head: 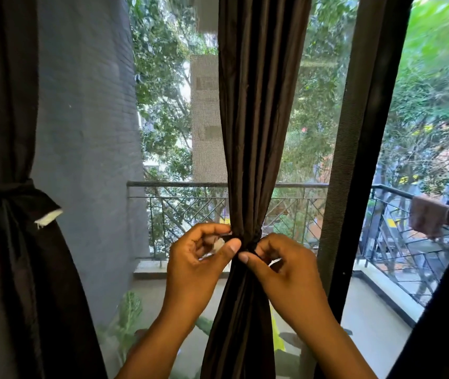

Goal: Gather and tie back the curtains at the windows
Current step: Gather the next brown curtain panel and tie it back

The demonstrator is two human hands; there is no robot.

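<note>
Centre curtain [256, 105]: dark brown, slightly glossy cloth with fine wrinkles, hanging in narrow vertical folds before the mesh-screened window [168, 119]. It is gathered to a tight waist low in the frame, at about balcony-railing height, and flares again beneath.

Left curtain [7, 105]: same dark cloth, at the frame's left edge against a grey wall [89, 132]. Already cinched by a dark tie-back [2, 186]; a tail of the band sticks out to the right, showing a white end [49, 218].

Dark window frame [362, 146] stands just right of the centre curtain. Railing [179, 184] and trees are visible outside.

Left hand [196, 258]: fingers curled, thumb tip pressed at the waist's left side, pinching a dark band end with a white piece in the palm.

Right hand [280, 265]: fingers curled, thumb tip at the waist's right side, gripping the other band end; a white sliver shows under the fingers.

The two thumbs nearly meet at the front of the gather.
</note>
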